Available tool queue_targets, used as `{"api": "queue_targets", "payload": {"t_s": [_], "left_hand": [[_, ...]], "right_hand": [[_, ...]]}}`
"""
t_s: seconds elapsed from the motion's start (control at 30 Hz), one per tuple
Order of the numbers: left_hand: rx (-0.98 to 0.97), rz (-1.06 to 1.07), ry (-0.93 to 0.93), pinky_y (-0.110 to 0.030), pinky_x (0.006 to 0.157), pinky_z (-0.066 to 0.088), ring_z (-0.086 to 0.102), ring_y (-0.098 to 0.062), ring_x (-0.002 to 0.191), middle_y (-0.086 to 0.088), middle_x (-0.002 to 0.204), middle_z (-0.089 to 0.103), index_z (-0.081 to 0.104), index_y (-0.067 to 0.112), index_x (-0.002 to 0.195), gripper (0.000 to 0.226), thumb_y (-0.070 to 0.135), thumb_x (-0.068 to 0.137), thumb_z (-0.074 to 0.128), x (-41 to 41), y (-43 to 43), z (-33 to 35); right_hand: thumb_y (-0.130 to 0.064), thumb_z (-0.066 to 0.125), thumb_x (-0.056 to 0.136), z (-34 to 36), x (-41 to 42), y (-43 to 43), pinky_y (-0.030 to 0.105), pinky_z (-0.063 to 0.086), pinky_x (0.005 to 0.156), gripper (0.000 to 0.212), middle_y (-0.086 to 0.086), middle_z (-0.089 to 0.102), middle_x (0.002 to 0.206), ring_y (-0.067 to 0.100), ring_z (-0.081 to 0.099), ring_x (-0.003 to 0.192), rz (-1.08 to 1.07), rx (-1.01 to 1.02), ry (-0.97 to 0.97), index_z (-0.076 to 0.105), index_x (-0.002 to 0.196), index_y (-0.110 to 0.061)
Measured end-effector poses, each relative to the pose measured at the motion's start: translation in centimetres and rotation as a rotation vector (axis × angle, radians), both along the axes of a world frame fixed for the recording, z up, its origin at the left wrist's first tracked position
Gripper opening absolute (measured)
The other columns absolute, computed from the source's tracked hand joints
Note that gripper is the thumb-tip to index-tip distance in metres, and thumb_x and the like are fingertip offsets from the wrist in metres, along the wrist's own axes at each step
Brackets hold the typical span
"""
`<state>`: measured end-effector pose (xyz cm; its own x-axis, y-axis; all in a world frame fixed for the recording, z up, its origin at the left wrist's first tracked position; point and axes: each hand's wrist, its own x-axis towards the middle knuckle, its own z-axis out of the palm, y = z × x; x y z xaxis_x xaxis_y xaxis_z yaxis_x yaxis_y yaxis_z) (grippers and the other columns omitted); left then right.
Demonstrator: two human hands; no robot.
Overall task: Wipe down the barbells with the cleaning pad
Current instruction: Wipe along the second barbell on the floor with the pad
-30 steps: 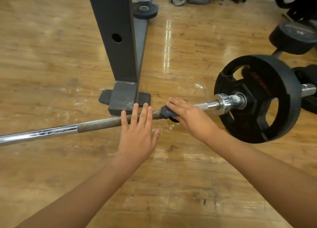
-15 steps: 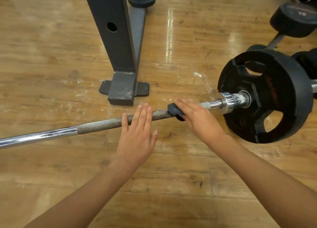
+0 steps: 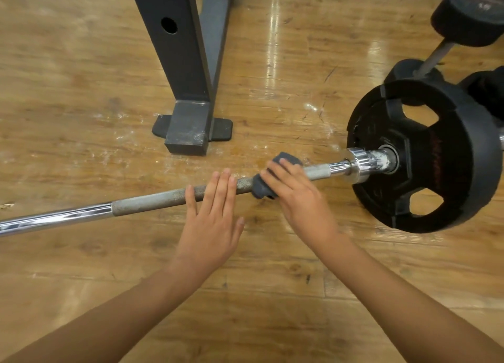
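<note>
A steel barbell (image 3: 152, 202) lies across the wooden floor, running from the left edge up to a black weight plate (image 3: 425, 158) on its right end. A dark grey cleaning pad (image 3: 261, 189) is wrapped over the knurled part of the bar. My right hand (image 3: 297, 199) grips the pad around the bar. Just left of it, my left hand (image 3: 212, 215) lies flat with straight fingers resting on the knurled shaft. White chalk marks show on the chrome collar (image 3: 365, 166) beside the plate.
A dark metal rack upright (image 3: 185, 89) with a rubber foot stands just behind the bar. More black dumbbells and plates (image 3: 469, 16) sit at the upper right. Bare wooden floor spreads in front of me and to the left.
My right hand with the pad has slid slightly right along the bar toward the collar. My left hand stays flat on the shaft. The camera has tilted down a little.
</note>
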<state>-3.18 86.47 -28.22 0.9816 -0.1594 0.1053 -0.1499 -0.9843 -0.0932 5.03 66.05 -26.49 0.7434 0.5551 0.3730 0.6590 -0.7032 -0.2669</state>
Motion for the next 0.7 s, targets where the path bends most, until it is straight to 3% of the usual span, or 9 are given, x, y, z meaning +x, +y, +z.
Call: {"api": "queue_targets", "payload": {"t_s": [0.17,0.27,0.4,0.5,0.6,0.7], "left_hand": [[0.009,-0.020,0.003,-0.069,0.120,0.012,0.003,-0.033,0.158,-0.019,0.170,0.002,0.006,-0.001,0.161,0.078,0.045,0.103,0.032,-1.2,-0.4,0.1],[0.008,-0.026,0.003,-0.069,0.120,0.011,0.005,-0.033,0.158,-0.019,0.170,0.004,0.004,-0.001,0.161,0.080,0.046,0.102,0.032,-1.9,-0.6,-0.1],[0.007,-0.042,-0.008,-0.068,0.120,0.013,0.008,-0.033,0.158,-0.019,0.170,0.008,0.010,-0.003,0.160,0.080,0.045,0.101,0.035,-2.8,-0.5,0.0],[-0.004,-0.057,-0.012,-0.067,0.120,0.014,0.010,-0.032,0.158,-0.018,0.170,0.010,0.015,-0.002,0.160,0.077,0.044,0.101,0.035,-3.2,-0.6,0.2],[-0.005,-0.073,-0.017,-0.065,0.121,0.013,0.008,-0.031,0.158,-0.017,0.171,0.006,0.010,0.000,0.161,0.076,0.043,0.102,0.032,-3.5,-0.5,0.1],[-0.008,-0.076,-0.015,-0.065,0.122,0.011,0.007,-0.031,0.158,-0.016,0.171,0.005,0.009,0.000,0.161,0.075,0.042,0.103,0.032,-3.6,-0.4,0.0]], "right_hand": [[0.007,0.078,0.077,-0.3,-1.3,0.4,0.047,0.029,0.117,0.071,0.010,0.055,0.147,0.035,0.050,0.137,0.084,-0.067,-0.020,0.058,0.142,-0.014],[-0.007,0.079,0.082,0.6,-1.6,0.3,0.050,0.036,0.115,0.060,0.009,0.058,0.144,0.032,0.058,0.128,0.081,-0.149,-0.061,0.061,0.138,-0.019],[-0.024,0.059,0.095,1.8,-0.5,0.2,0.053,0.035,0.116,0.048,0.011,0.052,0.149,0.032,0.054,0.124,0.223,-0.232,-0.007,0.056,0.142,-0.019],[-0.018,0.056,0.095,1.7,-0.5,-0.3,0.052,0.039,0.113,0.054,0.016,0.039,0.159,0.037,0.040,0.143,0.257,-0.233,0.069,0.050,0.148,-0.021],[-0.005,0.071,0.088,1.2,-1.4,-1.0,0.051,0.036,0.115,0.068,0.012,0.041,0.158,0.037,0.038,0.145,0.286,-0.228,0.005,0.048,0.150,-0.021],[0.003,0.072,0.081,1.1,-1.9,-3.3,0.051,0.032,0.118,0.076,0.008,0.042,0.157,0.036,0.036,0.146,0.268,-0.253,-0.036,0.048,0.150,-0.018]]}}
